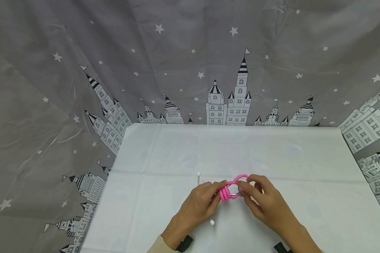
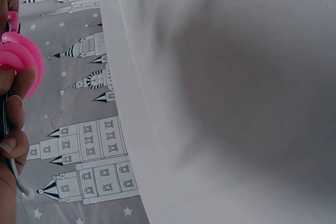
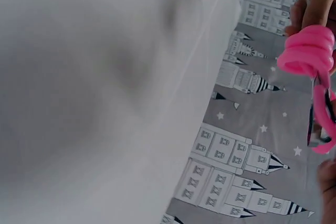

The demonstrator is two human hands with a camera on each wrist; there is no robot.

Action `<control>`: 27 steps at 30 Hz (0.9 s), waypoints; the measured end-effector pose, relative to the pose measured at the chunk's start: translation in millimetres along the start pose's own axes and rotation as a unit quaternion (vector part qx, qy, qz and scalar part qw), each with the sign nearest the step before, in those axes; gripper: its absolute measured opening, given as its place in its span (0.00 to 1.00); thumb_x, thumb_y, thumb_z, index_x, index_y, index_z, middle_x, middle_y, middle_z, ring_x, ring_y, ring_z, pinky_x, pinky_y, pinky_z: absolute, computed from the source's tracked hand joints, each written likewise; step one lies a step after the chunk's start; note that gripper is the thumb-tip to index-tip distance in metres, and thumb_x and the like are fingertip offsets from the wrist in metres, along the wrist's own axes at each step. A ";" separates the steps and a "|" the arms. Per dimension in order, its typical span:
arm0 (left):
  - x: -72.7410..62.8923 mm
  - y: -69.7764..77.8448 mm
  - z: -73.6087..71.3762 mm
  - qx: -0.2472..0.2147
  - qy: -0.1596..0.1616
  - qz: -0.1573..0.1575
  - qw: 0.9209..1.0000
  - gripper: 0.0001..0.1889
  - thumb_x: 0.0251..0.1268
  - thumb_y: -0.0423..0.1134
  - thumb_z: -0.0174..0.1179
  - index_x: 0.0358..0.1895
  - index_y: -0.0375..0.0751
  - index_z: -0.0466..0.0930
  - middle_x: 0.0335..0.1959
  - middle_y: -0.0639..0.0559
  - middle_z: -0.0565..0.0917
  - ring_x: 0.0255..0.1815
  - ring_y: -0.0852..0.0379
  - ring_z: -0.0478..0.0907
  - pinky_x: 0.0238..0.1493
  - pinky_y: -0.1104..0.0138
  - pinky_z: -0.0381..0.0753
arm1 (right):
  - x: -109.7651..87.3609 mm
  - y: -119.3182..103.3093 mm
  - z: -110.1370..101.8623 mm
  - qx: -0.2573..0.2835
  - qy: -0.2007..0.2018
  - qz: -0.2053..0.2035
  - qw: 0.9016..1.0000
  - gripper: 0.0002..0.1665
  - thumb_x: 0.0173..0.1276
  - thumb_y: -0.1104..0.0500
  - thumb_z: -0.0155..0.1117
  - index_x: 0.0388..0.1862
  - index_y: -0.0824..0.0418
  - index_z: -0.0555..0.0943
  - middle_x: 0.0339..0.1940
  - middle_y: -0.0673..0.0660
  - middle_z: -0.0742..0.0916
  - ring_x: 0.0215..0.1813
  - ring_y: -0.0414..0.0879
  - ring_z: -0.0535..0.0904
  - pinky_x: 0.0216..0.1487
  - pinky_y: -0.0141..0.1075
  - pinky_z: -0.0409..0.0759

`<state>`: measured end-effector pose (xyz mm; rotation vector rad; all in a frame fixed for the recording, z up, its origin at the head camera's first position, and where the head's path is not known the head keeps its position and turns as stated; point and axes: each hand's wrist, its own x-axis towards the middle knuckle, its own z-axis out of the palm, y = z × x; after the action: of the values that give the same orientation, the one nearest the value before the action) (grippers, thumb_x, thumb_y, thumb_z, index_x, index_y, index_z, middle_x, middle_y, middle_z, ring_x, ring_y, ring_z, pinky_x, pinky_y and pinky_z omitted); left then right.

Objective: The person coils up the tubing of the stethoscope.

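Note:
A stethoscope with pink tubing (image 1: 224,194) is held between both hands above the white tabletop, its tubing wound in several tight turns. My left hand (image 1: 198,201) grips it at the coil. From behind that hand a thin metal ear tube with a white ear tip (image 1: 198,174) sticks out; another white tip (image 1: 212,222) shows below. My right hand (image 1: 264,198) pinches the loop of tubing at the right end with thumb and fingers. In the right wrist view the coil (image 3: 307,51) sits above shiny metal parts (image 3: 315,114). The fingers partly hide the right end.
A white cloth (image 1: 145,151) covers the table. Behind it and at its sides hangs a grey curtain (image 1: 183,42) printed with castles and stars. Dark bands (image 1: 185,243) are worn at both wrists.

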<state>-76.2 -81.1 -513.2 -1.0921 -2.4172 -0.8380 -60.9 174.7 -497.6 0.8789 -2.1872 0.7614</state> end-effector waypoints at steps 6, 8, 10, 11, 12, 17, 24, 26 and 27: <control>-0.1 -1.9 -2.2 -0.004 -0.008 0.009 1.000 0.24 0.68 0.29 0.70 0.66 0.43 0.82 0.29 0.61 0.80 0.27 0.68 0.66 0.33 0.84 0.62 | 4.2 5.6 -9.7 -0.005 -0.017 -0.093 0.996 0.22 0.90 0.51 0.50 0.50 0.55 0.92 0.46 0.58 0.87 0.34 0.42 0.75 0.34 0.23 0.75; 0.2 -2.2 -2.5 -0.006 -0.010 0.012 1.000 0.24 0.68 0.29 0.70 0.66 0.43 0.82 0.29 0.61 0.80 0.28 0.68 0.66 0.33 0.84 0.62 | 4.8 7.0 -12.7 -0.004 -0.024 -0.093 0.995 0.23 0.90 0.49 0.50 0.50 0.53 0.92 0.46 0.58 0.87 0.34 0.42 0.76 0.35 0.23 0.77; 0.6 -2.2 -2.6 -0.008 -0.011 0.017 1.000 0.24 0.67 0.29 0.70 0.66 0.43 0.82 0.29 0.61 0.80 0.28 0.68 0.67 0.33 0.84 0.62 | 5.3 7.9 -14.8 0.004 -0.035 -0.087 0.996 0.22 0.89 0.48 0.51 0.51 0.53 0.92 0.49 0.59 0.87 0.34 0.41 0.77 0.35 0.22 0.77; 0.7 -2.1 -2.5 -0.009 -0.012 0.019 1.000 0.24 0.68 0.29 0.70 0.66 0.42 0.82 0.30 0.61 0.81 0.28 0.68 0.67 0.33 0.84 0.62 | 5.6 8.3 -15.8 0.009 -0.040 -0.084 0.996 0.21 0.89 0.48 0.52 0.50 0.52 0.92 0.50 0.59 0.87 0.34 0.41 0.77 0.35 0.21 0.77; 0.7 -2.1 -2.4 -0.009 -0.013 0.022 1.000 0.24 0.68 0.29 0.71 0.66 0.42 0.82 0.30 0.61 0.81 0.28 0.68 0.67 0.33 0.84 0.62 | 6.0 8.5 -16.7 0.015 -0.046 -0.081 0.996 0.21 0.89 0.47 0.52 0.50 0.53 0.91 0.52 0.60 0.87 0.34 0.41 0.77 0.36 0.21 0.76; -0.2 -0.8 -1.7 -0.017 -0.021 0.031 0.999 0.23 0.68 0.29 0.71 0.66 0.41 0.82 0.32 0.61 0.84 0.29 0.69 0.68 0.34 0.84 0.63 | 4.9 6.9 -22.4 0.033 -0.091 -0.062 0.993 0.21 0.88 0.47 0.52 0.48 0.53 0.90 0.56 0.59 0.87 0.35 0.40 0.79 0.38 0.21 0.78; -1.2 0.9 -2.0 -0.018 -0.034 0.032 0.999 0.23 0.70 0.32 0.72 0.66 0.43 0.81 0.31 0.62 0.84 0.29 0.69 0.69 0.35 0.85 0.64 | 2.5 3.9 -28.2 0.037 -0.160 -0.024 0.986 0.21 0.85 0.44 0.50 0.48 0.52 0.88 0.57 0.53 0.88 0.47 0.41 0.86 0.48 0.23 0.85; -0.7 1.2 -2.3 -0.017 -0.035 0.034 0.999 0.23 0.70 0.32 0.72 0.66 0.43 0.81 0.31 0.62 0.85 0.30 0.69 0.70 0.36 0.85 0.65 | 2.0 3.8 -27.9 0.033 -0.161 -0.025 0.986 0.19 0.84 0.46 0.51 0.47 0.53 0.87 0.56 0.53 0.88 0.48 0.41 0.87 0.49 0.24 0.86; -0.3 1.2 -2.5 -0.016 -0.036 0.036 0.999 0.23 0.70 0.32 0.72 0.66 0.43 0.81 0.32 0.62 0.86 0.30 0.69 0.70 0.36 0.84 0.66 | 1.8 3.7 -27.4 0.030 -0.158 -0.028 0.987 0.19 0.84 0.47 0.51 0.47 0.53 0.87 0.56 0.53 0.88 0.48 0.42 0.87 0.48 0.25 0.86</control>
<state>-74.9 -82.2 -511.0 -1.2332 -2.4136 -0.8305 -55.1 195.6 -480.3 1.1521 -2.4115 0.7020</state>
